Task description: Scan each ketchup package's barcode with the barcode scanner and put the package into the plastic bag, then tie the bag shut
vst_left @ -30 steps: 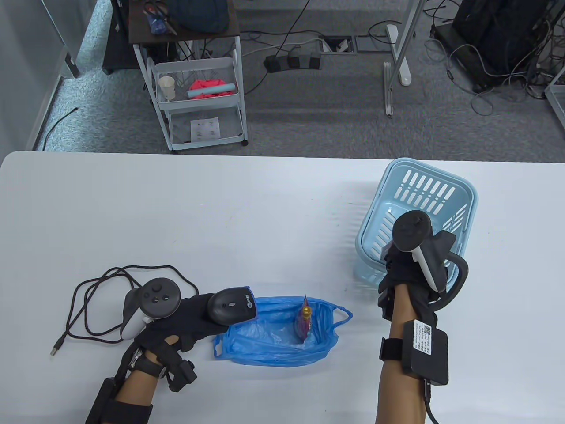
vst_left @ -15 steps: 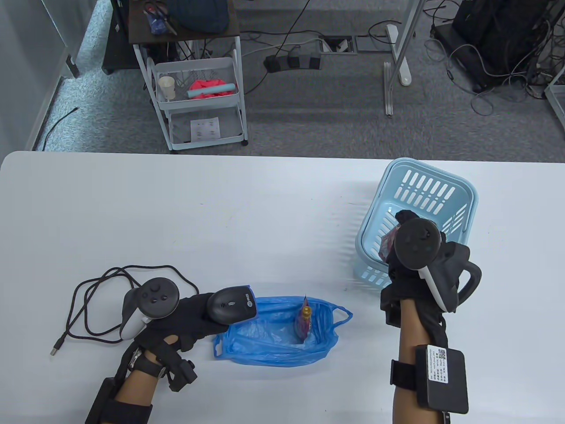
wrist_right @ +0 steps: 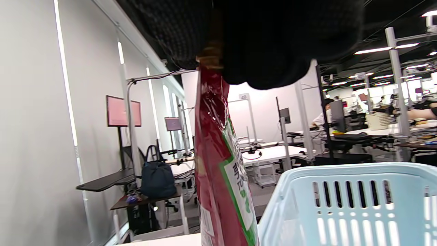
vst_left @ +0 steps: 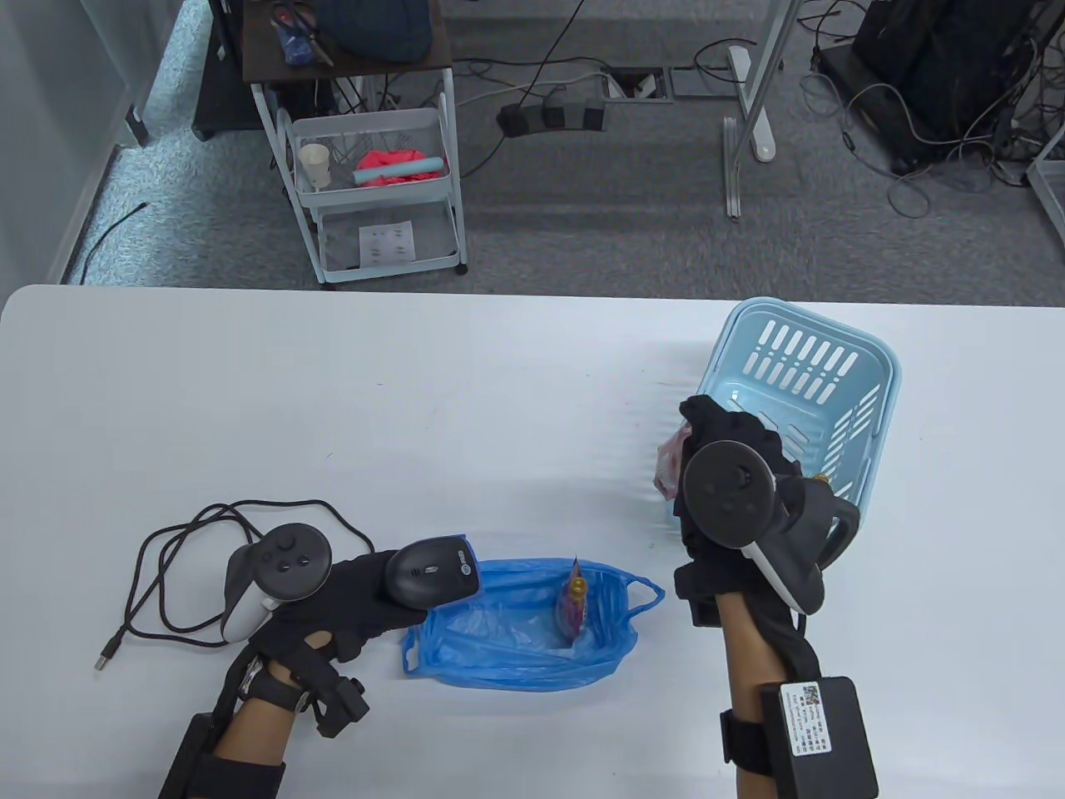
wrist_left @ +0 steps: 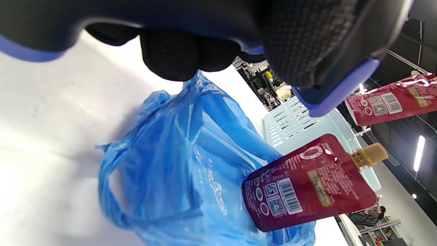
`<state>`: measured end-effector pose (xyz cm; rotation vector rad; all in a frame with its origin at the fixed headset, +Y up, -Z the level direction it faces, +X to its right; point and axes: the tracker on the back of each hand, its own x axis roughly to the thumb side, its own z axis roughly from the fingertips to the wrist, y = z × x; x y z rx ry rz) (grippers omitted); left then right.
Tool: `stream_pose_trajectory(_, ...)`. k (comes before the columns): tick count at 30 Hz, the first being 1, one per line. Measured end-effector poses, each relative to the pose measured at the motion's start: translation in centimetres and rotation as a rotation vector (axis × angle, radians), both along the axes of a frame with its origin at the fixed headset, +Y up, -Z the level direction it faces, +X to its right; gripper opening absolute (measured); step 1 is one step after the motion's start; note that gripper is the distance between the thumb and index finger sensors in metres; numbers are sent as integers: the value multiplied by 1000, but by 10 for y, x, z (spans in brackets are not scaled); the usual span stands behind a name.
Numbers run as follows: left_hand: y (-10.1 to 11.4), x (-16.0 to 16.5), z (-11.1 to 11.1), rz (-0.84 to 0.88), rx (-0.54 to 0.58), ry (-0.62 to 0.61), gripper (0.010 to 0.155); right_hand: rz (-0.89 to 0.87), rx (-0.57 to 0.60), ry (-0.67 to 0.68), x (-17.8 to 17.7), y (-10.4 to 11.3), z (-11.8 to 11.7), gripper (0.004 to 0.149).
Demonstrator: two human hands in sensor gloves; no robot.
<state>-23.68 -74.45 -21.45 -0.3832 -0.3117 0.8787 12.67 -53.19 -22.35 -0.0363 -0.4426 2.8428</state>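
Right hand (vst_left: 732, 466), ketchup pouch (vst_left: 670, 466) now basket-clear, bagward.

Plastic bag (vst_left: 520, 632) lies near the desk (vst_left: 416, 399) front edge, one ketchup package (vst_left: 574, 606) in it. Scanner (vst_left: 433, 573) just left of the bag; basket (vst_left: 799, 399) far right; cable (vst_left: 191, 566) far left.

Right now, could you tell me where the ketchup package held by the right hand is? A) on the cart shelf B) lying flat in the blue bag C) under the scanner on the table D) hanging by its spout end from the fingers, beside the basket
D: the right hand pinches the ketchup package at its top, so it hangs beside the basket.
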Motion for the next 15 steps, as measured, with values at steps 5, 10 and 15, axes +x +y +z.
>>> stream_pose_trajectory(5,0,0,0,4,5,3,53,9,-25,95,-28,-7,1,44)
stream_pose_trajectory(10,1,-4,0,34,18,32,53,4,-67,181,-53,-17,2,44)
stream_pose_trajectory(15,2,-6,0,56,30,46,53,3,-114,244,-72,-31,4,44)
